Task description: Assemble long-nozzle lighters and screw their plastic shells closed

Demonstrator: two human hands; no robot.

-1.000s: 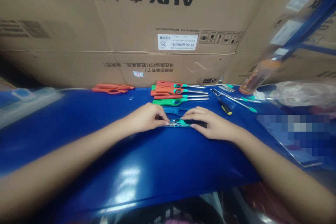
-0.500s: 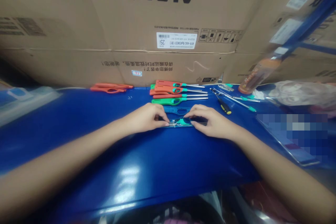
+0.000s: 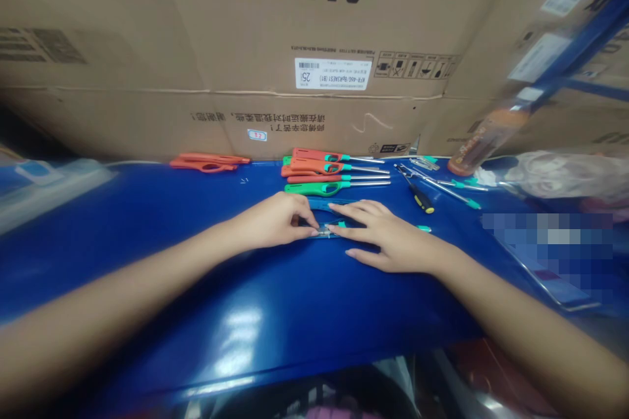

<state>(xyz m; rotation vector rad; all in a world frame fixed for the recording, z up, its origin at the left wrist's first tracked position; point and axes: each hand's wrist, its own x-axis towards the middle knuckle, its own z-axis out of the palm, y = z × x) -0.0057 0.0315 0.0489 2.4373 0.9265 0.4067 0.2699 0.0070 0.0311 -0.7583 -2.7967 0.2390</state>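
Your left hand (image 3: 275, 219) has thumb and forefinger pinched together on the left end of a slim blue plastic lighter casing half (image 3: 324, 236), which lies flat on the glossy blue table (image 3: 275, 314) in front of you. Your right hand (image 3: 393, 236) is spread, fingers apart, with its fingertips over the casing half's right side; whether they press on it, you cannot tell from here. Small silvery metal fittings (image 3: 323, 231) sit in the casing between your hands. Just beyond lies a curved blue plastic handle piece (image 3: 322, 205), its right end partly under your right fingers.

From the far left, you have a blurred clear plastic packet (image 3: 73, 183), then a pair of orange-red plastic handles (image 3: 211, 163). Past your left hand lies a stack of red, orange and green lighters (image 3: 319, 171) with slim metal barrels pointing right. A black-and-yellow-handled screwdriver (image 3: 421, 200) rests right of them, beside thin metal tubes with turquoise ends (image 3: 448, 189). Farther right come an orange-capped clear bottle (image 3: 484, 144), leaning, and a crumpled translucent plastic bag (image 3: 560, 175).
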